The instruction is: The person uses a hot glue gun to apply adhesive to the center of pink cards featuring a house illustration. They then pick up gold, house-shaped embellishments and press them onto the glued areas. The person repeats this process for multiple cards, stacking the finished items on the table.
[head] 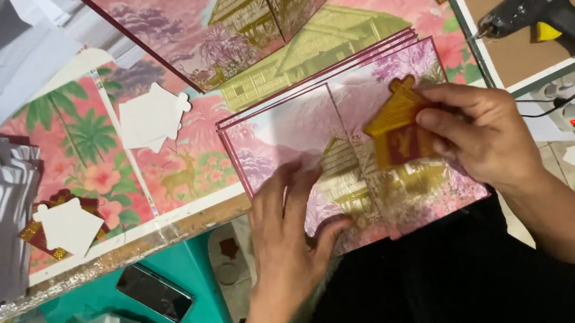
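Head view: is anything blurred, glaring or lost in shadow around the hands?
Head view: lighting soft and even; the right hand and its gold house-shaped card cut-out look slightly soft; the left hand casts faint shadow on the pink printed card stack; dark lap below shows no detail.

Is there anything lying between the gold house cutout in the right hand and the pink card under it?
Nothing visible. The right hand holds the gold house cutout just over the pink card; the left hand rests lower left.

Glossy printed card [347,152], glittery gold paper house cutout [395,121].
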